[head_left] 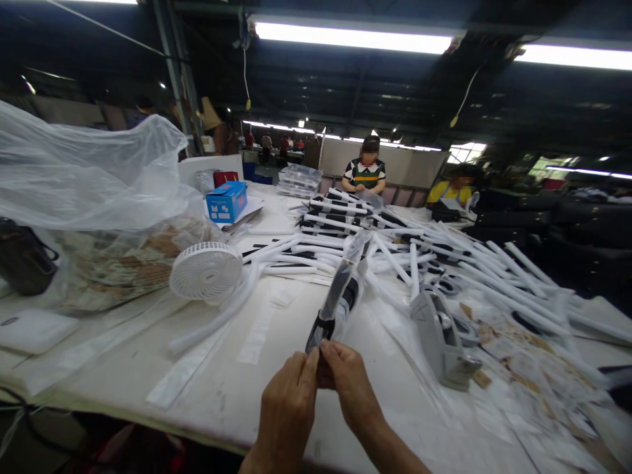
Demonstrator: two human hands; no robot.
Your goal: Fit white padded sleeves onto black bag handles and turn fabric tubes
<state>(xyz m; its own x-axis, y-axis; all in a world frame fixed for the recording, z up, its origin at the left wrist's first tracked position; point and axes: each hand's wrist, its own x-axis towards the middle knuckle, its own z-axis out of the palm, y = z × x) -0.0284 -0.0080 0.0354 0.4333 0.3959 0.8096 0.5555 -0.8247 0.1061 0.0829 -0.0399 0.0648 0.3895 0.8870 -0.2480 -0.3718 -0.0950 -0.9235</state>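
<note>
My left hand and my right hand meet near the table's front edge. Both pinch the near end of a long black item in a clear plastic sleeve, which slants up and away from me. Their fingertips touch at the sleeve's lower end. Behind it lies a heap of several white-wrapped long pieces spread across the white table.
A small white fan sits left of centre, beside a big clear bag of brown items. A grey tape dispenser stands to the right among paper scraps. A blue box lies farther back. Two people sit at the far end.
</note>
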